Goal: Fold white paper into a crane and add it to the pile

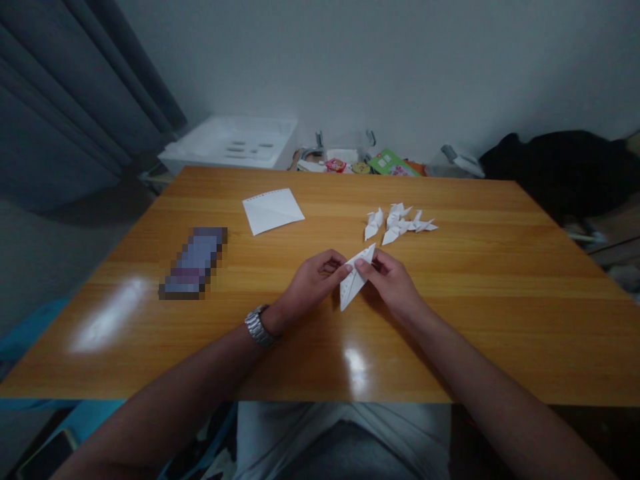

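A folded white paper piece [354,279], long and pointed, is held just above the wooden table [500,280] near its middle. My left hand [313,283] pinches its left side with fingers curled, a metal watch on that wrist. My right hand [393,283] pinches the right side with thumb and fingertips. Beyond the hands lie several finished white paper cranes [399,223] in a small cluster. A flat white sheet of paper [273,211] with a torn perforated edge lies to the far left of them.
A pixelated dark oblong object [194,263] rests on the table's left part. Behind the table stand a white plastic bin [233,141], assorted packets [360,163] and a dark heap of cloth [565,163]. Grey curtains [65,100] hang at left.
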`<act>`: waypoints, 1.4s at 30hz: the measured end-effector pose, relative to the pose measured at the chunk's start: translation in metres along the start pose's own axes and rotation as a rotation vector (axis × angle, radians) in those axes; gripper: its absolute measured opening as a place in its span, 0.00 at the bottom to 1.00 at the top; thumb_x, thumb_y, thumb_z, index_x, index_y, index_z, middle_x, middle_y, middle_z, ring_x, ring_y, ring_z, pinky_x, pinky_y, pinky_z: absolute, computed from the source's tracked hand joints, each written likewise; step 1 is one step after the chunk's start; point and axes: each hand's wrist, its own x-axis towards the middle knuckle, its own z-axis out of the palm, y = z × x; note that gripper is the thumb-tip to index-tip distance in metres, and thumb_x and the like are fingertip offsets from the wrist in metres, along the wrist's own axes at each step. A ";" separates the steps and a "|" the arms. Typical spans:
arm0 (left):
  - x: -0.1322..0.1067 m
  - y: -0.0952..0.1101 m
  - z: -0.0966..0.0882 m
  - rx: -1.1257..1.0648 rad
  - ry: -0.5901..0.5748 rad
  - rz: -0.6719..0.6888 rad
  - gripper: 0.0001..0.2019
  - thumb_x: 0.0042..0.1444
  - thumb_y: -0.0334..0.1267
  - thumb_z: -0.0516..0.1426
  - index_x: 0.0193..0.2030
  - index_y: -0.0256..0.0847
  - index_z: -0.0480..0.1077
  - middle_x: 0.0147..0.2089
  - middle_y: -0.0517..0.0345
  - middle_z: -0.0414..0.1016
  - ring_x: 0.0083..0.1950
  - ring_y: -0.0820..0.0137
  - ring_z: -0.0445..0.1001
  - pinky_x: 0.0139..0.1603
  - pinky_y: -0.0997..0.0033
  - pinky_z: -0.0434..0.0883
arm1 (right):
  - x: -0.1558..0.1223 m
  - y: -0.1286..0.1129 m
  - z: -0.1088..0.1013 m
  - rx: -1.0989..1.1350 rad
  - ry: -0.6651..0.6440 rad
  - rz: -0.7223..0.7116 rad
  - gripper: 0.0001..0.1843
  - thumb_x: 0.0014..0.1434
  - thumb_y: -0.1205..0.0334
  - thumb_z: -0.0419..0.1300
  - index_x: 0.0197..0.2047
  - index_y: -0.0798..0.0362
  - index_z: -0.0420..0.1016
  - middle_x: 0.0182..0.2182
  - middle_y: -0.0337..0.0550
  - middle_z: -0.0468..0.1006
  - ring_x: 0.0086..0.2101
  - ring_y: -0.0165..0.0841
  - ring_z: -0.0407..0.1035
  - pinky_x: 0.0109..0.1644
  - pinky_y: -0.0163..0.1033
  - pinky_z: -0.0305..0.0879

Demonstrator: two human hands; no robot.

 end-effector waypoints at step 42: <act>0.002 0.001 -0.018 0.372 -0.033 0.067 0.11 0.64 0.45 0.60 0.43 0.41 0.79 0.41 0.56 0.83 0.41 0.68 0.79 0.43 0.72 0.73 | 0.001 -0.004 -0.013 -0.230 -0.183 0.013 0.15 0.61 0.49 0.65 0.40 0.52 0.79 0.36 0.44 0.82 0.35 0.36 0.75 0.40 0.40 0.70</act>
